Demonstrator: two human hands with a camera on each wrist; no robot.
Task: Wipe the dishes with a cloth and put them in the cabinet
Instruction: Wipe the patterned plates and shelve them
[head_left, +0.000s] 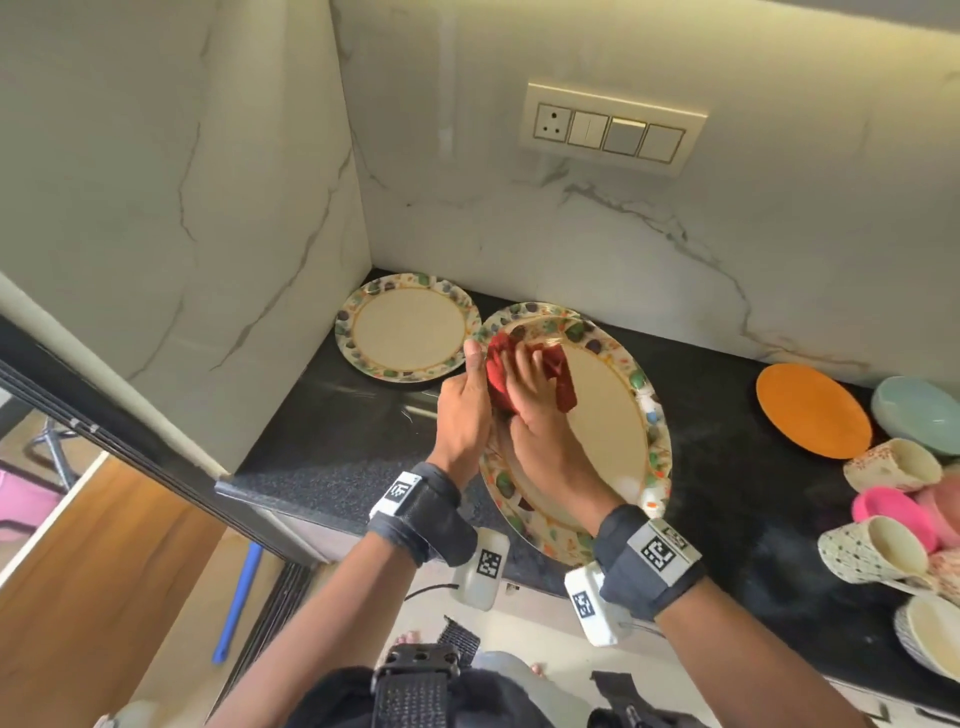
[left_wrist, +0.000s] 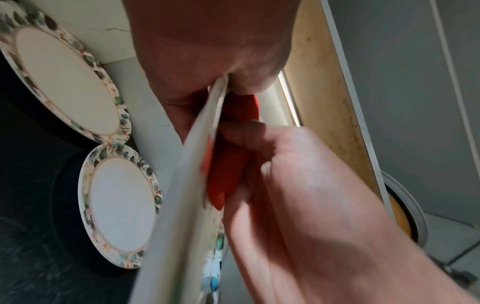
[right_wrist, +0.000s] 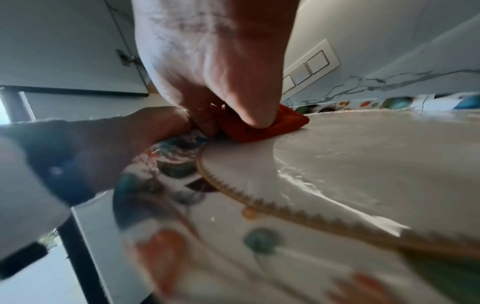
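Note:
A large floral-rimmed plate (head_left: 608, 415) is held tilted above the black counter (head_left: 322, 431). My left hand (head_left: 467, 400) grips its left rim, thumb on top. My right hand (head_left: 530, 395) holds a crumpled red cloth (head_left: 558, 382) against the plate's upper left face. In the left wrist view the plate's edge (left_wrist: 182, 205) runs between my left hand (left_wrist: 207, 61) and the cloth (left_wrist: 228, 170). In the right wrist view my right hand (right_wrist: 215, 72) bunches the cloth (right_wrist: 259, 127) on the glossy plate (right_wrist: 337, 164). A matching plate (head_left: 408, 330) lies flat in the corner, and another plate (left_wrist: 119, 205) lies under the held one.
An orange plate (head_left: 813, 410), a teal bowl (head_left: 917, 408) and several cups (head_left: 893, 465) lying on their sides crowd the right of the counter. A switch panel (head_left: 613, 127) sits on the marble wall behind. A side wall closes the left.

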